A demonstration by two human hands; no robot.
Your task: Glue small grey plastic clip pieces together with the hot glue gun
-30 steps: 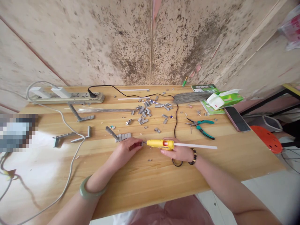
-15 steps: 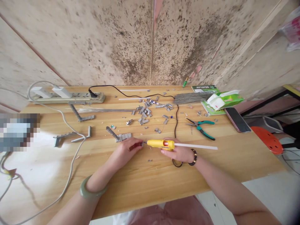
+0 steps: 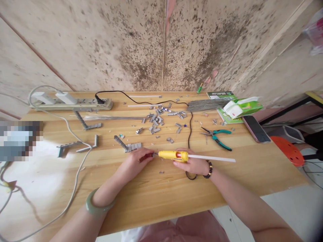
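Note:
My right hand (image 3: 190,164) grips a yellow glue gun (image 3: 173,155) with a white glue stick (image 3: 213,158) poking out of its back end to the right. The gun's nozzle points left at my left hand (image 3: 135,162), whose fingers pinch a small grey piece (image 3: 152,154) against the wooden table (image 3: 156,195). A row of joined grey pieces (image 3: 128,146) lies just beyond my left hand. The gun's black cord (image 3: 189,131) runs back across the table to a power strip (image 3: 75,104).
Several loose grey pieces (image 3: 156,121) are scattered mid-table. Teal pliers (image 3: 217,137) lie right of the cord, with a phone (image 3: 255,128), a tissue pack (image 3: 241,106) and a wire bundle (image 3: 207,104) behind them. A white cable (image 3: 75,148) loops at left. An orange stool (image 3: 289,149) stands at right.

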